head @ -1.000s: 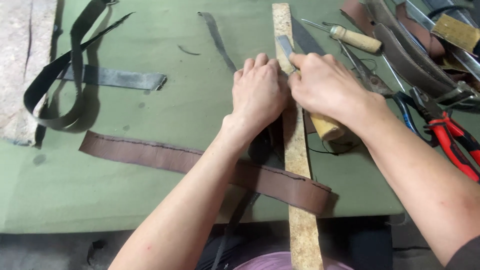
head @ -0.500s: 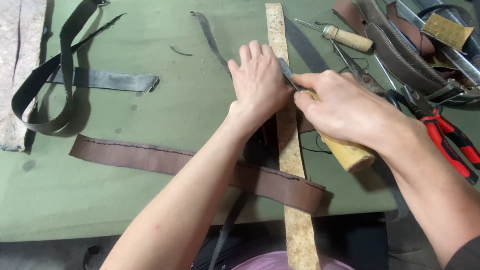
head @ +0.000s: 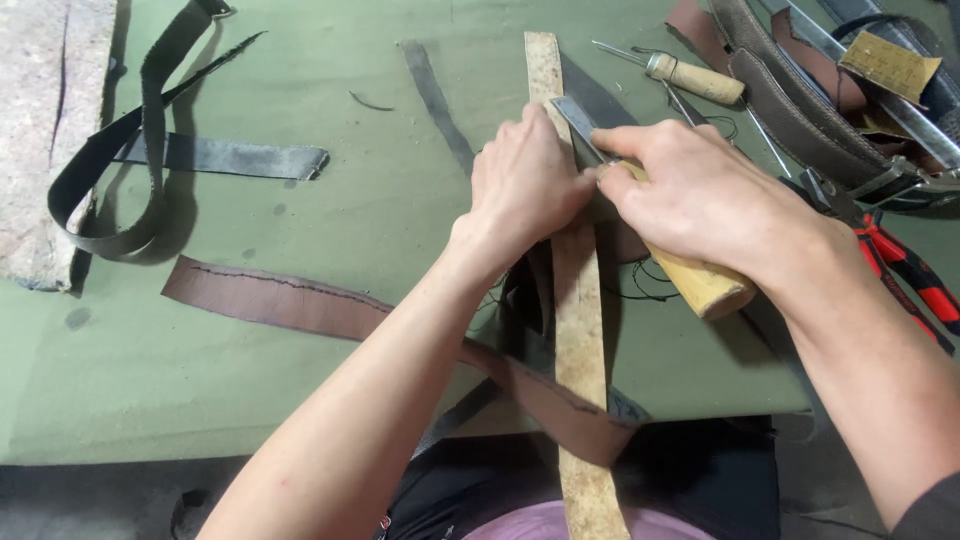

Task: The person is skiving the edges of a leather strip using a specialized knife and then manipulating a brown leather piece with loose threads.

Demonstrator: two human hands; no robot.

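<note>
Head view: our left hand (head: 525, 185) presses flat on the tan leather strip (head: 580, 340), while our right hand (head: 700, 195) grips the wooden-handled knife (head: 700, 285). Its blade sits just beside our left fingers (head: 575, 190); a slip could cut them.

No pkgs, labels, signs or screens in view. Only bare leather strips, hand tools on green cloth; nothing printed, no tag or display anywhere on bench.
</note>
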